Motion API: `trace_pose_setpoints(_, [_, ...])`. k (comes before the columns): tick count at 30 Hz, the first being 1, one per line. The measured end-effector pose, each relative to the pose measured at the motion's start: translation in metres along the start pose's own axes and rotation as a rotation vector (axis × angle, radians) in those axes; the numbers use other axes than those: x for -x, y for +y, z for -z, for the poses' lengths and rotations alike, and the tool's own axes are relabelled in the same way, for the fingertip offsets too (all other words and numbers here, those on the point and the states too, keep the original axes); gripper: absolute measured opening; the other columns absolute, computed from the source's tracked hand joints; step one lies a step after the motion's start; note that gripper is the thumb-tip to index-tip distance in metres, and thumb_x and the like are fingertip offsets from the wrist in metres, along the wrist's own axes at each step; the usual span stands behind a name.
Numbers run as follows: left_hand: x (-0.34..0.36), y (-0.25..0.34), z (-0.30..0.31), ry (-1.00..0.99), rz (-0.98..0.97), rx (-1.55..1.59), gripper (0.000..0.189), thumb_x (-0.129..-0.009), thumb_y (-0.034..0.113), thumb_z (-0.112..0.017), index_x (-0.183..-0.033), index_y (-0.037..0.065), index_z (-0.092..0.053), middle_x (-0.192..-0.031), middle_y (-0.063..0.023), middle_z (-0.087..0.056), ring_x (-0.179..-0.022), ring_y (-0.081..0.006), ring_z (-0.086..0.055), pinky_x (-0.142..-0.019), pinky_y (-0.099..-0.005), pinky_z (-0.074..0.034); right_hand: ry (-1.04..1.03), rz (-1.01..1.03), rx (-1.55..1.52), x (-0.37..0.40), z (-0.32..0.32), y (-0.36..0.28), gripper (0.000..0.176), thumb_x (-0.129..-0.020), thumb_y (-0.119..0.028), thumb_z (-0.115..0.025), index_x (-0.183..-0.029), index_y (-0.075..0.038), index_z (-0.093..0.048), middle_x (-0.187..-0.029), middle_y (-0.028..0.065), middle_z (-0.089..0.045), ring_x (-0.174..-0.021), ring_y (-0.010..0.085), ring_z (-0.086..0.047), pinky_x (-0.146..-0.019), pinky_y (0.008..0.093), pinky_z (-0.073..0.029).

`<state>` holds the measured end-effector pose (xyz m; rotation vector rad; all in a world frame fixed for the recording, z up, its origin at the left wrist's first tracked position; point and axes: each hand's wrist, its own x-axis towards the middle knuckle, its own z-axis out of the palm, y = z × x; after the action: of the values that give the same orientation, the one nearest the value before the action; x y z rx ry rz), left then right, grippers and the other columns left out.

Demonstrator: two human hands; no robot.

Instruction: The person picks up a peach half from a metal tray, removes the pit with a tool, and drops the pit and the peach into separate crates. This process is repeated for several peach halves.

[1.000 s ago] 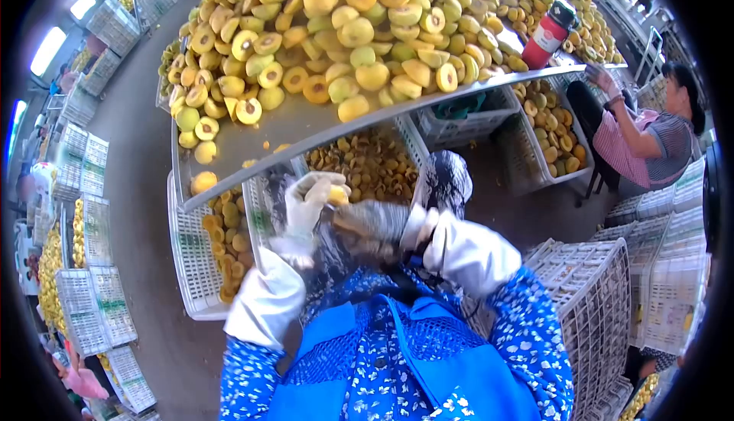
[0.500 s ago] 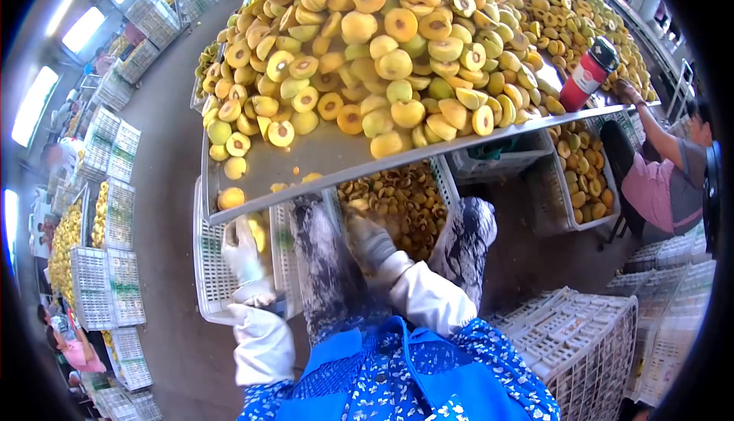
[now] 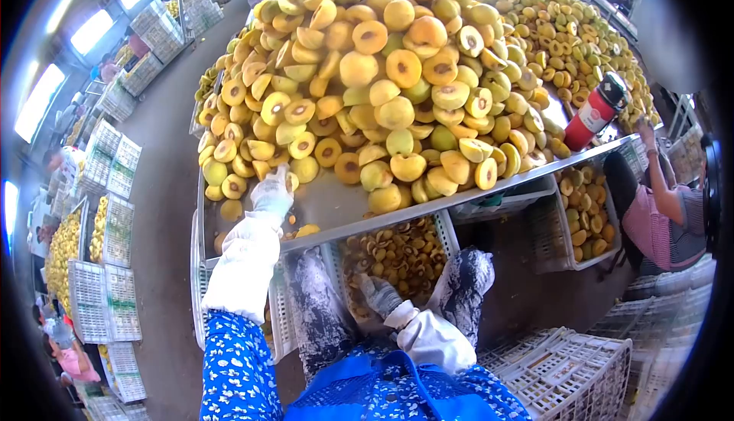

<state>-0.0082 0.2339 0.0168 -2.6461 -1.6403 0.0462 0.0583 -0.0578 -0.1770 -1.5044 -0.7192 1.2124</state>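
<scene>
Halved yellow fruit (image 3: 397, 108) lies heaped on a metal table (image 3: 336, 208). My left hand (image 3: 272, 192), in a pale glove, reaches over the table's near left part, its fingertips at a fruit half on the heap's edge. Whether it grips that half is unclear. Below the table edge, my right hand (image 3: 379, 296), in a grey glove, is over a crate (image 3: 445, 236) of darker fruit pieces between my knees. Its fingers are partly blurred, and what they hold, if anything, cannot be made out.
A red bottle (image 3: 592, 113) stands on the table at the right, near a person's arm (image 3: 664, 184). A crate of fruit (image 3: 604, 257) sits below. White crates (image 3: 566, 367) are at the lower right. More stacked crates (image 3: 107, 299) line the left side.
My left hand has moved up from the crate below the table to the fruit on it. My right hand has shifted slightly lower, still over the middle crate.
</scene>
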Motion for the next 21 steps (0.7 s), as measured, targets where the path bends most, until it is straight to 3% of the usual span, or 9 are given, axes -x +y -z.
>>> trace_pose_setpoints(3, [0.006, 0.001, -0.006, 0.151, -0.201, 0.143, 0.043, -0.077, 0.021, -0.059, -0.116, 0.013, -0.045, -0.101, -0.0152, -0.061, -0.092, -0.0328, -0.06, -0.077, -0.0428, -0.048, -0.058, 0.061, -0.205, 0.019, 0.001, -0.081, 0.019, -0.089, -0.021, -0.058, -0.102, -0.007, -0.059, -0.082, 0.0004, -0.06, -0.072, 0.0105, -0.055, -0.065, 0.0237, -0.046])
trace_pose_setpoints(6, [0.032, 0.017, 0.022, -0.006, -0.133, 0.779, 0.043, -0.073, 0.012, -0.067, -0.113, 0.008, -0.053, -0.094, -0.0084, -0.063, -0.087, -0.0195, -0.061, -0.075, -0.0326, -0.049, -0.023, 0.25, -0.308, 0.022, 0.01, -0.144, 0.026, -0.082, -0.015, -0.066, -0.105, -0.006, -0.056, -0.086, 0.0033, -0.061, -0.075, 0.0107, -0.055, -0.067, 0.0254, -0.047])
trace_pose_setpoints(7, [0.051, 0.024, 0.035, -0.077, -0.081, 0.978, 0.042, -0.072, 0.01, -0.068, -0.112, 0.007, -0.055, -0.093, -0.0066, -0.063, -0.084, -0.0163, -0.061, -0.074, -0.0302, -0.049, 0.029, 0.374, -0.284, 0.017, 0.015, -0.156, 0.035, -0.079, -0.014, -0.069, -0.11, -0.003, -0.056, -0.093, 0.0077, -0.063, -0.084, 0.0116, -0.055, -0.074, 0.027, -0.047])
trace_pose_setpoints(8, [0.073, 0.033, 0.048, -0.203, -0.028, 1.39, 0.033, -0.073, 0.004, -0.067, -0.104, 0.003, -0.059, -0.089, -0.0021, -0.062, -0.076, -0.0084, -0.056, -0.069, -0.0225, -0.047, 0.114, 0.391, -0.139, 0.024, 0.021, -0.188, 0.036, -0.079, -0.015, -0.069, -0.11, -0.004, -0.055, -0.093, 0.0101, -0.064, -0.084, 0.0145, -0.058, -0.073, 0.0286, -0.048])
trace_pose_setpoints(12, [0.13, 0.045, 0.036, -0.294, -0.189, 1.653, 0.027, -0.078, 0.004, -0.064, -0.104, -0.001, -0.06, -0.089, -0.001, -0.062, -0.07, -0.0066, -0.055, -0.065, -0.0183, -0.046, 0.281, 0.67, 0.193, 0.026, 0.024, -0.239, 0.041, -0.077, -0.02, -0.069, -0.112, -0.007, -0.053, -0.093, 0.0197, -0.063, -0.087, 0.0349, -0.062, -0.07, 0.0369, -0.051])
trace_pose_setpoints(13, [0.135, 0.041, 0.02, -0.257, -0.249, 1.517, 0.023, -0.086, 0.012, -0.06, -0.105, -0.001, -0.06, -0.09, -0.0017, -0.062, -0.076, -0.0078, -0.056, -0.068, -0.0215, -0.047, 0.228, 0.693, 0.198, 0.018, 0.021, -0.232, 0.041, -0.075, -0.019, -0.069, -0.111, -0.006, -0.053, -0.09, 0.0193, -0.063, -0.085, 0.0353, -0.062, -0.07, 0.0374, -0.051])
trace_pose_setpoints(14, [0.153, 0.05, 0.024, 0.012, -0.347, 1.412, 0.025, -0.088, 0.017, -0.057, -0.106, -0.001, -0.06, -0.091, -0.0014, -0.061, -0.079, -0.0079, -0.055, -0.07, -0.0225, -0.046, 0.194, 0.66, 0.195, 0.019, 0.02, -0.229, 0.041, -0.075, -0.018, -0.069, -0.111, -0.006, -0.053, -0.09, 0.0193, -0.063, -0.085, 0.0357, -0.062, -0.07, 0.0379, -0.05])
trace_pose_setpoints(16, [0.175, 0.06, 0.016, 0.239, -0.326, 1.402, 0.03, -0.091, 0.025, -0.054, -0.106, 0.0, -0.06, -0.093, -0.0008, -0.06, -0.082, -0.0078, -0.054, -0.073, -0.0232, -0.045, 0.144, 0.623, 0.23, 0.022, 0.018, -0.225, 0.039, -0.074, -0.016, -0.068, -0.109, -0.006, -0.054, -0.09, 0.0192, -0.063, -0.084, 0.036, -0.062, -0.07, 0.0383, -0.05])
trace_pose_setpoints(21, [0.191, 0.062, 0.014, -0.273, 0.055, 1.911, 0.036, -0.092, 0.035, -0.052, -0.107, 0.002, -0.059, -0.096, -0.0007, -0.059, -0.083, -0.0079, -0.053, -0.074, -0.0232, -0.044, 0.147, 0.608, 0.263, 0.043, 0.009, -0.215, 0.032, -0.075, -0.007, -0.065, -0.106, -0.003, -0.058, -0.09, 0.0161, -0.064, -0.084, 0.0276, -0.064, -0.071, 0.0319, -0.048])
